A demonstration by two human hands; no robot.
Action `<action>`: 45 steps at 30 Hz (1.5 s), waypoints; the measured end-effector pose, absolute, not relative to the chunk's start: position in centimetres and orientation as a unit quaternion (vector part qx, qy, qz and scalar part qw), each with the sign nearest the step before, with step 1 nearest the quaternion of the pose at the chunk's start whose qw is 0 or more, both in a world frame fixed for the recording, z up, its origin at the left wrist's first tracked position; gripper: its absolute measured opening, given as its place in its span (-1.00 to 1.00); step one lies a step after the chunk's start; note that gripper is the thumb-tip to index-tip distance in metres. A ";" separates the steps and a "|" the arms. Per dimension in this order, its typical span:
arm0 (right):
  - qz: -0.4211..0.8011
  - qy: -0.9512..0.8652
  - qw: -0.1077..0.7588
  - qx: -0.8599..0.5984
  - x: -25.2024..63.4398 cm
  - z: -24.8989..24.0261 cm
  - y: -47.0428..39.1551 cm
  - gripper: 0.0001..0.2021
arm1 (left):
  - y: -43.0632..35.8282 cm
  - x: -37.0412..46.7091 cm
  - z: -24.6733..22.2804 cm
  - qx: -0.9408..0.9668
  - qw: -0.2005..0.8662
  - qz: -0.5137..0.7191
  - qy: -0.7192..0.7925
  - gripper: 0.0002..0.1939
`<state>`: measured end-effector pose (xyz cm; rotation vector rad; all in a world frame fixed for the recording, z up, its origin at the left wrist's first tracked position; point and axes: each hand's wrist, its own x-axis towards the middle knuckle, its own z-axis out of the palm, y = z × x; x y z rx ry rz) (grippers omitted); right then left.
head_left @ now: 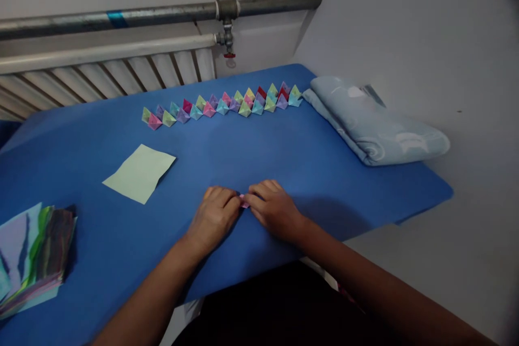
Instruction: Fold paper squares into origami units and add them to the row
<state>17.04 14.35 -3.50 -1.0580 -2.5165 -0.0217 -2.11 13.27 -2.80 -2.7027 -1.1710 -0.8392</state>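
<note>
Head view. Left fingers (232, 203) and right fingers (256, 201) pinch a small pink paper piece (244, 203), coming at it from 9 and 3 o'clock, at the near side of the blue worktop (227, 154). I cannot tell whether it touches the surface; my grip hides much of it. Handling, my judgement: almost weightless, thin, stiffer along any crease, easily crushed or torn; best taken lightly by opposite edges. Outward from it: pale green sheet (139, 174), between 9 and 10 o'clock, likely floppier; band of folded paper pieces (208, 110), 10 to 1; folded blanket (373, 127), 2; coloured paper stack (38, 259), 8 to 9.
</note>
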 end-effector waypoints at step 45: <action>0.214 -0.835 0.264 -0.433 17.3 -2.9 14.6 -0.81 | 11.6 -0.9 -2.5 -0.820 -0.068 -0.234 -0.518 -0.78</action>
